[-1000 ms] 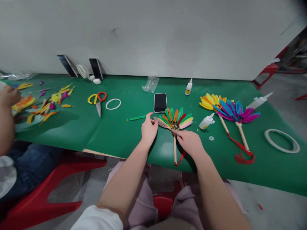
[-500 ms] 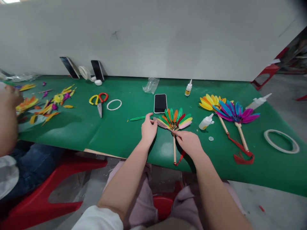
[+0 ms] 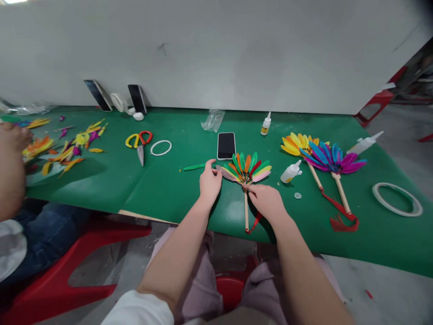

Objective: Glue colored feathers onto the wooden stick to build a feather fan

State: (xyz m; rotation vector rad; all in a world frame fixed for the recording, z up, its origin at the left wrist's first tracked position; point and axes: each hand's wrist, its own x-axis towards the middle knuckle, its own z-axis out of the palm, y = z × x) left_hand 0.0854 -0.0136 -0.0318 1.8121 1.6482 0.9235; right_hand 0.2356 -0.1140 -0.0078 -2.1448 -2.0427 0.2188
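A feather fan (image 3: 248,168) with green, orange, red, yellow and pink feathers lies on the green table in front of me. Its wooden handle (image 3: 246,212) points towards me, and a red tassel is partly hidden behind my right hand (image 3: 267,201). The fingers of that hand are closed at the fan's neck, where the quills meet. At the fan's left edge, my left hand (image 3: 209,184) pinches the outer end of a pink feather (image 3: 230,174). A loose green feather (image 3: 194,167) lies just left of that hand.
Behind the fan lies a phone (image 3: 226,146). An uncapped glue bottle (image 3: 291,172) stands to its right, near two finished-looking feather fans (image 3: 333,160) and a tape roll (image 3: 397,199). Scissors (image 3: 140,146) and a white ring (image 3: 161,147) lie left. A co-worker's arm (image 3: 11,167) is at far left.
My hands and the fan stay almost exactly where they were. At far left, the co-worker's hand has shifted slightly.
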